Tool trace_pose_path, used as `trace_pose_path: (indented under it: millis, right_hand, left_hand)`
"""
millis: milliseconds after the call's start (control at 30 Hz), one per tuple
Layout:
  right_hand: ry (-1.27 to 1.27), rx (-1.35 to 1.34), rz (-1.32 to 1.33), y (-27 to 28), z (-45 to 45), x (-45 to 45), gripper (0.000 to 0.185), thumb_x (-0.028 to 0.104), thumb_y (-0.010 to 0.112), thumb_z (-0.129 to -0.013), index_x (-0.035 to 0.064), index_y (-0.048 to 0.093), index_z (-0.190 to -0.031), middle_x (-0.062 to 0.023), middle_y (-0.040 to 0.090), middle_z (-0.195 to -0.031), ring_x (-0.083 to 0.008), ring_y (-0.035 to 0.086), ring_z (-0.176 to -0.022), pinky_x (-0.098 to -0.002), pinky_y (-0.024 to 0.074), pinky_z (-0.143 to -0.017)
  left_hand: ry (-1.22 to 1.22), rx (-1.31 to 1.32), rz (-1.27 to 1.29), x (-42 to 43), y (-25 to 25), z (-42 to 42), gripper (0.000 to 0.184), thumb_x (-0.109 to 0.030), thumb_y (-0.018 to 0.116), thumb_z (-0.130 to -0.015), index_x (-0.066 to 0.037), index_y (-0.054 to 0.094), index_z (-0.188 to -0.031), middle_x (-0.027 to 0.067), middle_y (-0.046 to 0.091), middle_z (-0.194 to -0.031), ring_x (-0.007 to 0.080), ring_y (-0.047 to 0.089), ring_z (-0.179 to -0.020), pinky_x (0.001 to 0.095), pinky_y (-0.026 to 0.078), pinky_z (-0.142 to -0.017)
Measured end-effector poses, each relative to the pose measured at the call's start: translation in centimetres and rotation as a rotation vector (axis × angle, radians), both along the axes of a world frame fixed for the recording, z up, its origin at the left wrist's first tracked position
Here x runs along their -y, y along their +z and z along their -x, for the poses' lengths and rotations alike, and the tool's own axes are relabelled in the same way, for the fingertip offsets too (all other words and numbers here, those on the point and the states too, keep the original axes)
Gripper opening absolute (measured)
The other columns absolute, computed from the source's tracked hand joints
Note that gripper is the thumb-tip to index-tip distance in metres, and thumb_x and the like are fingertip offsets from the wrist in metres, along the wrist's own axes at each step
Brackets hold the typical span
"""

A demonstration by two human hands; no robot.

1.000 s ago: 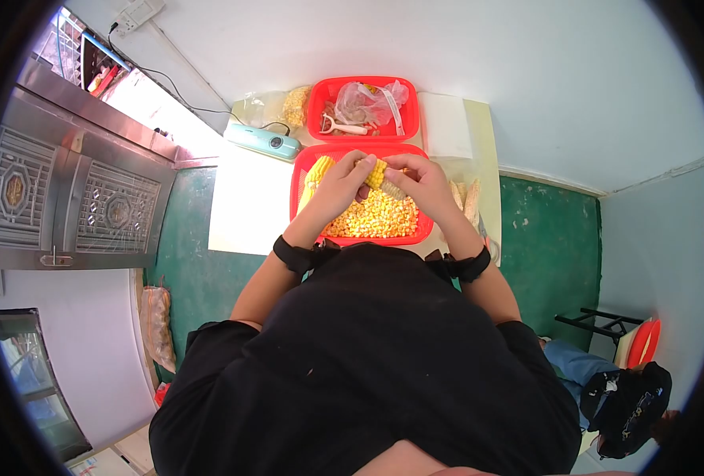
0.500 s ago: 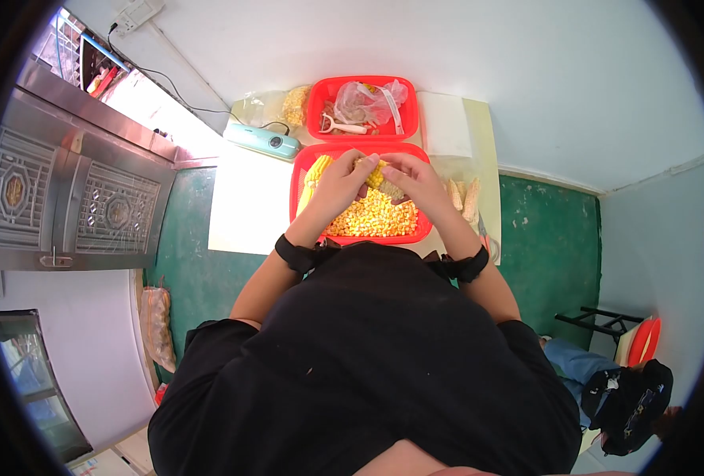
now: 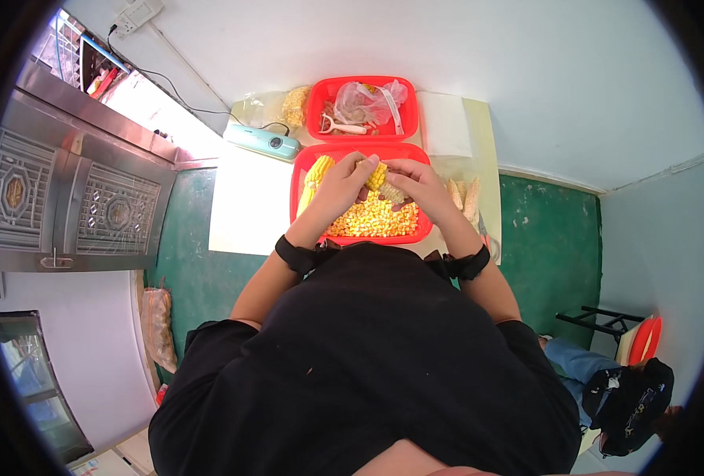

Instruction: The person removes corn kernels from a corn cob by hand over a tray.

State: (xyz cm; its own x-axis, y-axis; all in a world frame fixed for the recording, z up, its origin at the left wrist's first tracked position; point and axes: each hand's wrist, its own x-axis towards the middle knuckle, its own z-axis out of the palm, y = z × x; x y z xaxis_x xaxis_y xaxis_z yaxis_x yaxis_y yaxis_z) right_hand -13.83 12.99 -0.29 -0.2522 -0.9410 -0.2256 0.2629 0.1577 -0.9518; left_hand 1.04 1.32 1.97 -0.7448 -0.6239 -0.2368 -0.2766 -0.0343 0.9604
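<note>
Over a red basket (image 3: pixel 424 230), a partly stripped corn cob (image 3: pixel 377 177) is held between both hands. My left hand (image 3: pixel 342 185) is closed round its left part, where yellow kernels remain. The fingers of my right hand (image 3: pixel 419 184) are wrapped round the right part, which is pale and bare. Loose kernels (image 3: pixel 376 218) lie in the basket below the hands. Yellow corn cobs (image 3: pixel 315 178) lie along the basket's left side. To the right of the basket are stripped cobs (image 3: pixel 471 200).
Behind stands a second red basket (image 3: pixel 315 95) with a peeler (image 3: pixel 344 127) and a plastic bag. A teal device (image 3: pixel 263 141) with a cord and a bag of kernels (image 3: pixel 295 105) are at left. Scissors (image 3: pixel 488 240) lie at right. Another person (image 3: pixel 630 404) is at lower right.
My right hand has shifted slightly on the cob, its fingers changing position. My left hand stays nearly still.
</note>
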Motion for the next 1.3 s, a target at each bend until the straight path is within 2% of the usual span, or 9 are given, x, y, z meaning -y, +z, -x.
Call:
trace_pose_path:
  millis: [233,333,533,733,833,933,1033,1233,1300]
  right_hand:
    - [0.081,-0.184,0.042,-0.7,0.1,0.4,0.044,0.025,0.070,-0.088,0.0019,0.056,-0.123,-0.0050,0.064,-0.102,-0.0103,0.062,-0.086,-0.0232,0.0516,-0.057]
    - [0.100,-0.060,0.094,-0.4,0.3,0.1,0.046,0.024,0.069,-0.089,0.0013,0.055,-0.126,-0.0047,0.064,-0.103,-0.0099,0.062,-0.085,-0.0237,0.0524,-0.057]
    - [0.159,-0.043,0.074,-0.5,1.0,-0.2,0.044,0.022,0.061,-0.094,0.0007,0.054,-0.131,-0.0048,0.063,-0.107,-0.0119,0.063,-0.089,-0.0258,0.0560,-0.061]
    - [0.000,0.065,-0.068,-0.9,1.2,0.0,0.047,0.035,0.052,-0.097,0.0011,0.055,-0.129,-0.0084,0.064,-0.105,-0.0141,0.063,-0.093,-0.0274,0.0569,-0.059]
    - [-0.104,0.036,-0.134,-1.2,1.1,0.3,0.049,0.041,0.051,-0.097,0.0017,0.058,-0.125,-0.0085,0.065,-0.101,-0.0146,0.065,-0.087,-0.0264,0.0556,-0.056]
    - [-0.051,-0.039,-0.124,1.1,0.0,-0.1,0.047,0.043,0.055,-0.096,0.0025,0.062,-0.118,-0.0058,0.065,-0.093,-0.0121,0.065,-0.072,-0.0235,0.0514,-0.050]
    - [0.000,-0.154,-0.098,1.1,-0.6,0.3,0.044,0.042,0.059,-0.094,0.0028,0.063,-0.114,-0.0022,0.065,-0.085,-0.0097,0.062,-0.061,-0.0208,0.0457,-0.046]
    - [0.126,-0.136,0.006,-0.8,0.5,0.2,0.039,0.038,0.059,-0.095,0.0027,0.062,-0.113,-0.0020,0.064,-0.083,-0.0090,0.064,-0.064,-0.0193,0.0429,-0.046]
    - [0.127,-0.057,0.010,-0.6,0.5,-0.1,0.038,0.036,0.058,-0.096,0.0026,0.061,-0.114,-0.0028,0.064,-0.084,-0.0091,0.064,-0.066,-0.0200,0.0434,-0.046]
  left_hand:
    - [-0.074,0.006,-0.025,0.4,-1.1,0.1,0.036,-0.042,0.051,-0.099,-0.006,0.056,-0.095,-0.0002,0.053,-0.070,0.0067,0.054,-0.059,0.0212,0.043,-0.053]
    - [-0.054,0.025,-0.041,0.2,-0.6,0.1,0.036,-0.042,0.051,-0.099,-0.007,0.056,-0.096,-0.0003,0.053,-0.070,0.0067,0.053,-0.059,0.0214,0.043,-0.053]
    - [-0.049,0.025,-0.065,0.4,-0.9,0.2,0.037,-0.042,0.050,-0.099,-0.006,0.056,-0.096,-0.0004,0.053,-0.071,0.0069,0.053,-0.058,0.0218,0.043,-0.053]
    - [-0.004,0.011,-0.057,0.2,-1.1,0.4,0.041,-0.044,0.052,-0.098,-0.004,0.058,-0.090,0.0013,0.052,-0.063,0.0079,0.052,-0.054,0.0228,0.041,-0.051]
    - [0.011,0.024,-0.041,0.3,-1.2,0.4,0.042,-0.044,0.052,-0.097,-0.003,0.057,-0.090,0.0014,0.053,-0.062,0.0081,0.052,-0.054,0.0228,0.041,-0.050]
    - [0.022,0.048,-0.002,0.3,-1.5,0.5,0.042,-0.045,0.052,-0.097,-0.003,0.058,-0.090,0.0018,0.053,-0.062,0.0082,0.053,-0.054,0.0229,0.041,-0.050]
    - [0.007,0.051,-0.009,0.0,-1.4,0.7,0.041,-0.044,0.052,-0.098,-0.004,0.057,-0.092,0.0012,0.053,-0.065,0.0080,0.053,-0.054,0.0227,0.041,-0.050]
    - [0.006,0.018,-0.114,-0.1,-1.0,0.5,0.037,-0.042,0.051,-0.099,-0.005,0.056,-0.095,-0.0001,0.050,-0.067,0.0078,0.051,-0.055,0.0221,0.041,-0.050]
    - [0.001,0.016,-0.128,-0.1,-0.9,0.5,0.038,-0.042,0.051,-0.099,-0.005,0.056,-0.095,0.0000,0.050,-0.067,0.0078,0.051,-0.055,0.0220,0.041,-0.051]
